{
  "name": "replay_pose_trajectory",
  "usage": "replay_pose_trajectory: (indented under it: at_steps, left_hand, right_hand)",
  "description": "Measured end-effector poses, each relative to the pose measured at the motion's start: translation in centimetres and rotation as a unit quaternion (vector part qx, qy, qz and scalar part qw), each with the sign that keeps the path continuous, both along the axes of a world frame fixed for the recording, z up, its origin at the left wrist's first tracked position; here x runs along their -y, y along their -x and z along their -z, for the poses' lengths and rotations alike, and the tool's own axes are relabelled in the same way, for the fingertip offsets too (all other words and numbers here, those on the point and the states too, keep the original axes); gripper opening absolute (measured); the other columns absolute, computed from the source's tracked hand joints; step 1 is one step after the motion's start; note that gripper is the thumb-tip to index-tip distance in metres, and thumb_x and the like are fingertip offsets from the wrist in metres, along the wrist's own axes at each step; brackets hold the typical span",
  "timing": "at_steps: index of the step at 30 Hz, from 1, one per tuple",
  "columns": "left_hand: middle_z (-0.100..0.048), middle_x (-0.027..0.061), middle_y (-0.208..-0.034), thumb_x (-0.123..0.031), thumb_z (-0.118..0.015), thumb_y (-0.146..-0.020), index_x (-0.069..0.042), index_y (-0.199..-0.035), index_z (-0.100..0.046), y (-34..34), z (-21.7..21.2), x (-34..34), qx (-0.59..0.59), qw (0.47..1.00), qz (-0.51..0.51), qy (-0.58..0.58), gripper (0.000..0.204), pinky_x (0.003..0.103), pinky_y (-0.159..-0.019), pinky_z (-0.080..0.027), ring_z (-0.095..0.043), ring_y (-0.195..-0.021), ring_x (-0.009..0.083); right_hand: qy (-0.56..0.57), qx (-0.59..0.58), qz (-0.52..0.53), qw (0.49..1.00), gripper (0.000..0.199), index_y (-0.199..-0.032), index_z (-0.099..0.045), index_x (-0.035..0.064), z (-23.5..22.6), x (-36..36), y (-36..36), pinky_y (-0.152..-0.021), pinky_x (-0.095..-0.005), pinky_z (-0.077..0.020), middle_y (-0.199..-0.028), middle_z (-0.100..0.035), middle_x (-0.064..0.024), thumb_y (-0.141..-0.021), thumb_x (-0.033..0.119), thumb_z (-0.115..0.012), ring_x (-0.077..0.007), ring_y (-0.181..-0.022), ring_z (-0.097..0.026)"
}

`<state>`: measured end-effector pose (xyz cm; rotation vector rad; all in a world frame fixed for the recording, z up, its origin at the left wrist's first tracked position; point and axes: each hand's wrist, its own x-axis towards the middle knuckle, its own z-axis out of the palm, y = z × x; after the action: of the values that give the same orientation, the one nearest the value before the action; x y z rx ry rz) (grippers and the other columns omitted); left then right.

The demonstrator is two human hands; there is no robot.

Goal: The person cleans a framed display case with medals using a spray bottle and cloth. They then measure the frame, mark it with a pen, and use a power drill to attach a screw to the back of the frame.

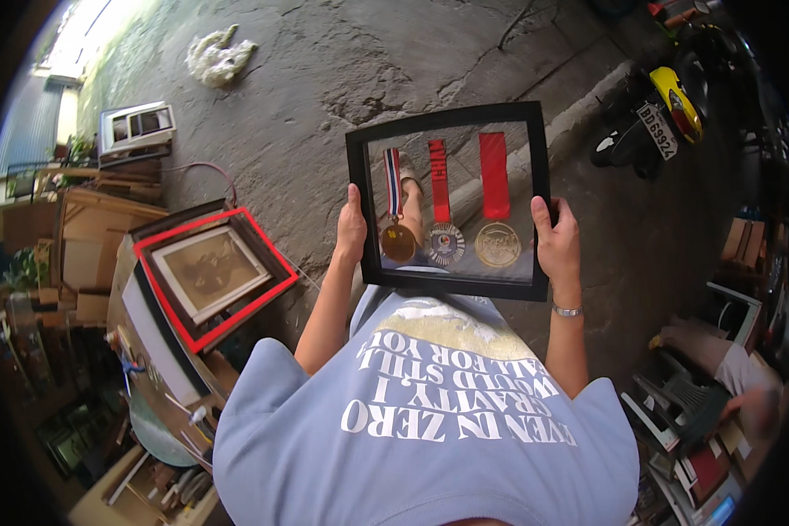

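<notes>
Left hand [351, 230] and right hand [558, 241] grasp opposite sides of a black medal shadow box [456, 282] above the concrete floor [307, 131] — red-edged framed picture [210, 272] at left, yellow motorbike [676, 101] upper right.

- Site type: workshop.
- Left of the left fingers [353, 200]: stacked boards [94, 230], framed picture [210, 273], cluttered table [166, 394].
- Ahead of these fingers: cracked concrete floor [298, 96].

Glare [71, 39] upper left; sides dim, edges bent.

Both forearms [327, 302] forward, fingers [569, 215] curled.
</notes>
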<state>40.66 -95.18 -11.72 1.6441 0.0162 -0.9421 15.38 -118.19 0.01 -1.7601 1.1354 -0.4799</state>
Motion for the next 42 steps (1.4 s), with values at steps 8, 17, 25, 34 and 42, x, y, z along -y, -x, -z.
replay_pose_trajectory:
  at_steps: [8,17,25,34,42]
  left_hand:
    - [-0.057,0.0019,-0.068,-0.074,-0.037,-0.095,-0.005,-0.086,-0.064,-16.2,1.6,17.6,0.023,0.997,0.067,0.017,0.074,0.027,-0.055,-0.043,-0.055,-0.061,0.0112]
    - [-0.058,0.0026,-0.066,-0.066,-0.036,-0.100,-0.004,-0.085,-0.061,-29.1,-2.4,36.1,0.116,0.985,0.098,0.083,0.068,0.028,-0.053,-0.044,-0.055,-0.058,0.0111]
    - [-0.058,0.0030,-0.067,-0.065,-0.034,-0.101,-0.004,-0.084,-0.060,-36.9,-5.1,54.6,0.201,0.970,0.130,0.046,0.068,0.029,-0.054,-0.045,-0.056,-0.059,0.0126]
    - [-0.060,0.0042,-0.072,-0.058,-0.034,-0.104,-0.003,-0.085,-0.059,-44.4,-7.3,71.3,0.236,0.963,0.114,0.056,0.063,0.028,-0.058,-0.045,-0.057,-0.062,0.0133]
    - [-0.059,0.0054,-0.073,-0.048,-0.043,-0.105,0.003,-0.094,-0.061,-51.7,-4.3,90.1,0.265,0.927,0.266,-0.006,0.056,0.031,-0.065,-0.045,-0.057,-0.072,0.0150]
  right_hand:
    - [0.102,0.020,0.061,0.993,0.038,-0.093,-0.057,0.0003,0.4,10.9,-12.0,-0.061,-0.0286,-0.0409,-0.073,-0.053,-0.0023,-0.102,0.037,-0.056,-0.0111,-0.066,-0.047]
    - [-0.003,0.146,0.177,0.973,0.035,-0.103,-0.056,0.0034,0.7,24.1,-21.6,-0.055,-0.0246,-0.0447,-0.077,-0.055,-0.0008,-0.103,0.038,-0.054,-0.0084,-0.062,-0.052]
    - [-0.067,0.216,0.192,0.955,0.030,-0.100,-0.052,0.0051,3.0,43.5,-28.7,-0.051,-0.0229,-0.0453,-0.076,-0.055,-0.0009,-0.102,0.035,-0.057,-0.0069,-0.058,-0.054]
    - [-0.053,0.255,0.170,0.950,0.036,-0.104,-0.054,0.0046,3.5,61.5,-36.8,-0.053,-0.0239,-0.0483,-0.077,-0.057,-0.0026,-0.101,0.040,-0.056,-0.0077,-0.061,-0.058]
    - [0.026,0.056,0.268,0.961,0.053,-0.103,-0.059,-0.0044,9.1,73.6,-40.6,-0.068,-0.0336,-0.0491,-0.077,-0.059,-0.0108,-0.103,0.047,-0.048,-0.0209,-0.072,-0.060]
